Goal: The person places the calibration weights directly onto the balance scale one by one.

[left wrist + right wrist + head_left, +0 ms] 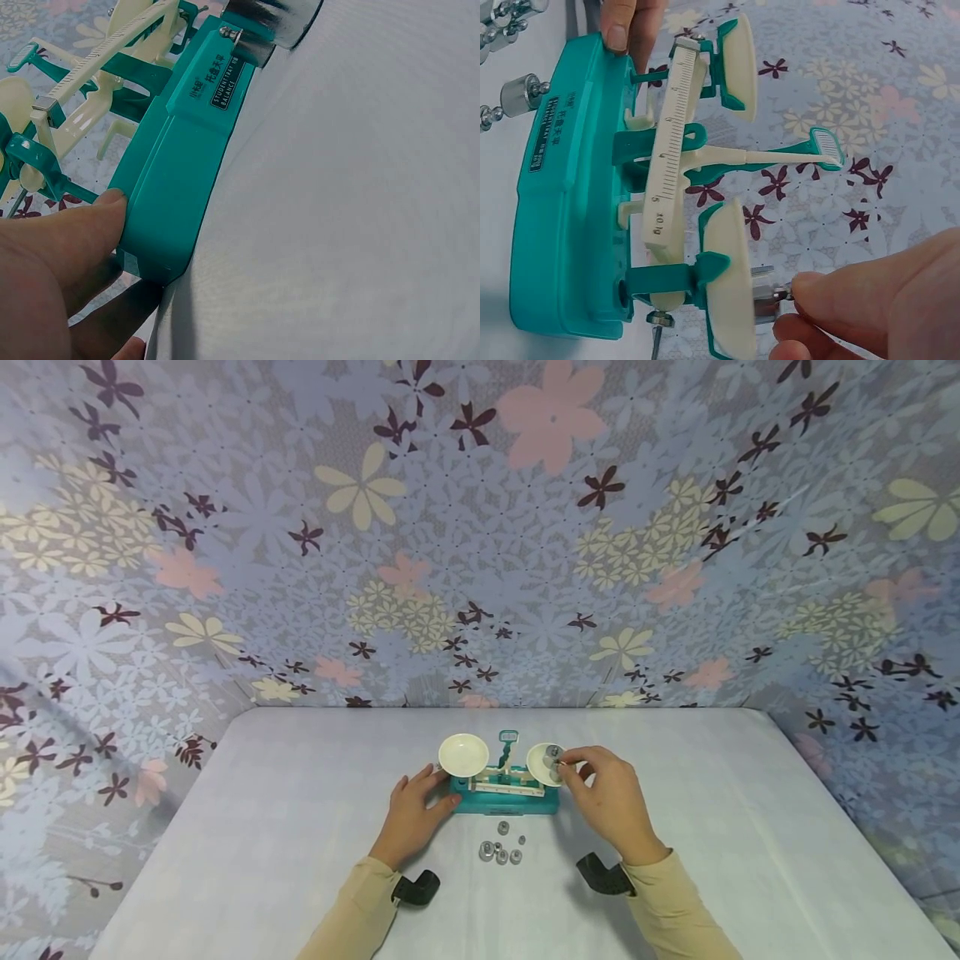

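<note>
A teal and cream tray balance (506, 806) stands on the white table. My left hand (412, 817) grips the left end of its base, thumb (112, 206) on one face and fingers round the end. Above that hand is the left pan (462, 755), with nothing on it. At the right pan (535, 763), my right hand (611, 797) pinches the knob of a metal weight (766, 309) between thumb and fingers. The weight's base is right at the pan's surface. Beside it on the same pan stands another weight (762, 271).
Several metal weights (502, 856) of different sizes stand on the white table (300, 827) in front of the base. A flowered cloth (480, 568) hangs behind and along the sides. The balance's pointer scale (826, 144) rises between the two pans.
</note>
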Demonstrator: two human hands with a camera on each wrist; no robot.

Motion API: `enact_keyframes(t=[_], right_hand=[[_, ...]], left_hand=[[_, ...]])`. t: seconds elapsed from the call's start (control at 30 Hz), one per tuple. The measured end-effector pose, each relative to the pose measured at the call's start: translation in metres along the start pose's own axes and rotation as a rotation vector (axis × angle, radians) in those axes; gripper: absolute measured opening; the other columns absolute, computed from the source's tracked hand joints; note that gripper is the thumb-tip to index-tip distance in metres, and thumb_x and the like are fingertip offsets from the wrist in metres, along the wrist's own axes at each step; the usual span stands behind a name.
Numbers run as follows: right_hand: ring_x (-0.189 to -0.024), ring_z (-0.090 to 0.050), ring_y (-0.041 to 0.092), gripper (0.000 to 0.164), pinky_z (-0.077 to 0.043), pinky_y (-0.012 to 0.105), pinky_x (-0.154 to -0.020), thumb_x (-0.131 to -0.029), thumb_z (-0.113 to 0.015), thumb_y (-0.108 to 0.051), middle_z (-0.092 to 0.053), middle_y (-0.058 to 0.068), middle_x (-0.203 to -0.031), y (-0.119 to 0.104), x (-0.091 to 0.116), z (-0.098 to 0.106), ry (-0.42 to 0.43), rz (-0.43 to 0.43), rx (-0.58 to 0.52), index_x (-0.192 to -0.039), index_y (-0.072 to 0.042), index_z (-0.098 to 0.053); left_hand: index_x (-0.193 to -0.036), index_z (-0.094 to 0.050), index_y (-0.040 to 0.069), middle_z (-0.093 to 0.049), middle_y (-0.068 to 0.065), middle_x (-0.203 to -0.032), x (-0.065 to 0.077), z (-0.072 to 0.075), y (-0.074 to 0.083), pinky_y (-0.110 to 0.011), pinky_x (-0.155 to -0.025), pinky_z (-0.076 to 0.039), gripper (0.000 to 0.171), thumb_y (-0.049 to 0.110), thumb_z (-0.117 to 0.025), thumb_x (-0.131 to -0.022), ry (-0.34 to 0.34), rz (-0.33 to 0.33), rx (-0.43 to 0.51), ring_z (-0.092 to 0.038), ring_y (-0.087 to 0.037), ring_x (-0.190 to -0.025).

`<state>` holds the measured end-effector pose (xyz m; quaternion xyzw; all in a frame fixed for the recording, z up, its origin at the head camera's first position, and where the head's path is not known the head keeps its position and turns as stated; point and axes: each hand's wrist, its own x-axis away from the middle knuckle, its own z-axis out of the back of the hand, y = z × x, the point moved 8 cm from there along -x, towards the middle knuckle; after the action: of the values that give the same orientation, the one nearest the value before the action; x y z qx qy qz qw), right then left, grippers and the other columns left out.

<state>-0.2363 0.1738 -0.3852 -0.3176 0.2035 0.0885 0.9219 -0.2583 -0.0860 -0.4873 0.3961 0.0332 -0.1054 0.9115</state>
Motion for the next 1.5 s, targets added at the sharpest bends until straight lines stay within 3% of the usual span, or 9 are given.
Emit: enact_keyframes(t=[0.33,0.67,1.1,1.5], right_hand=[[-0.062,-0.049,0.008,0.014,-0.038,0.024,-0.046,-0.083,-0.070,-0.017,-0.063,-0.005,-0.087,-0.013,0.003,0.007,0.020,0.054,-0.052,-0.096,-0.013,-0.069],[-0.069,-0.053,0.001,0.018,-0.041,0.021,-0.051,-0.083,-0.070,-0.019,-0.064,-0.012,-0.091,-0.033,0.010,0.005,-0.034,0.167,-0.098,-0.101,-0.018,-0.067],[-0.070,-0.053,0.000,0.015,-0.043,0.020,-0.052,-0.085,-0.069,-0.022,-0.062,-0.015,-0.090,-0.042,0.018,-0.017,-0.165,0.185,-0.178,-0.099,-0.024,-0.067],[-0.064,-0.052,0.001,0.012,-0.042,0.020,-0.052,-0.082,-0.072,-0.015,-0.059,-0.020,-0.079,-0.028,0.039,-0.040,-0.225,0.093,-0.210,-0.092,-0.020,-0.069]], left_hand=[[-0.129,-0.055,0.010,-0.052,-0.006,-0.133,0.000,-0.001,0.000,-0.049,-0.113,-0.010,0.053,0.041,-0.061,-0.087,-0.006,0.002,0.001,-0.034,-0.025,-0.133],[-0.130,-0.054,0.011,-0.051,-0.005,-0.135,0.000,-0.002,0.000,-0.048,-0.113,-0.009,0.054,0.042,-0.060,-0.087,-0.013,0.010,0.005,-0.033,-0.024,-0.134],[-0.130,-0.054,0.011,-0.050,-0.006,-0.135,0.000,-0.003,0.000,-0.047,-0.113,-0.009,0.055,0.044,-0.060,-0.087,-0.018,0.026,0.017,-0.033,-0.024,-0.134],[-0.130,-0.054,0.010,-0.051,-0.008,-0.135,0.000,0.000,0.000,-0.048,-0.113,-0.010,0.053,0.041,-0.061,-0.087,-0.009,0.014,0.001,-0.034,-0.025,-0.133]])
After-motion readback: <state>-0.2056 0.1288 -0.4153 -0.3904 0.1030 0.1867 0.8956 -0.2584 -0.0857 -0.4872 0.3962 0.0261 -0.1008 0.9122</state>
